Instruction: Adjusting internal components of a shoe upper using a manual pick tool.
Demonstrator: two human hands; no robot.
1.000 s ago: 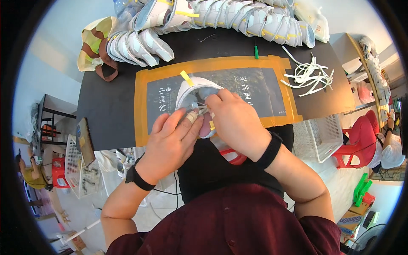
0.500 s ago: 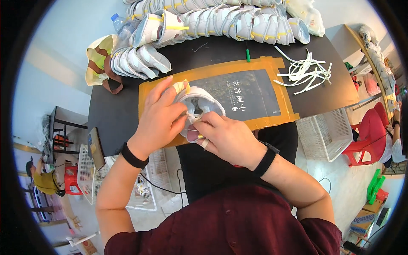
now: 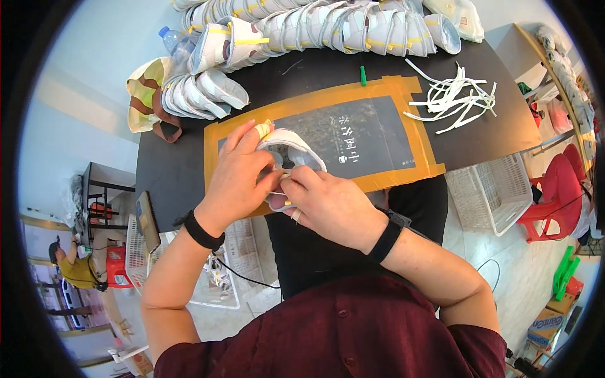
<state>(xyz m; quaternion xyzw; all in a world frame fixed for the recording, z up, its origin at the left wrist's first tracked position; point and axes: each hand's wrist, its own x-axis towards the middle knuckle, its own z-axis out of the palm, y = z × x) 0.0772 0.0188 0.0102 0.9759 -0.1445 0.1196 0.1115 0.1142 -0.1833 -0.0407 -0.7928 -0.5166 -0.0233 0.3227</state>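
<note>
A white and grey shoe upper (image 3: pixel 301 143) stands in both my hands at the near left part of a dark board (image 3: pixel 378 129) edged with orange tape. My left hand (image 3: pixel 239 173) is closed on its left side, with yellow wrapping on one finger. From the right, my right hand (image 3: pixel 337 201) pinches at the near side of the upper, its fingertips close to the left thumb. A thin white strand, seemingly a lace, runs between the fingertips; they partly hide it. Beyond the board lie a heap of white laces (image 3: pixel 459 101) and a green-handled tool (image 3: pixel 363 75).
Rows of nested shoe uppers (image 3: pixel 340 28) line the table's far side, with a shorter stack (image 3: pixel 205 94) beside a fabric bag (image 3: pixel 146 94). White crates (image 3: pixel 491 195) stand below. A red chair (image 3: pixel 554 198) is at right; another person (image 3: pixel 77 268) sits far left.
My right hand's fingertips have moved slightly left, closer to the left thumb. The upper is still in both hands; the whole view has shifted a little.
</note>
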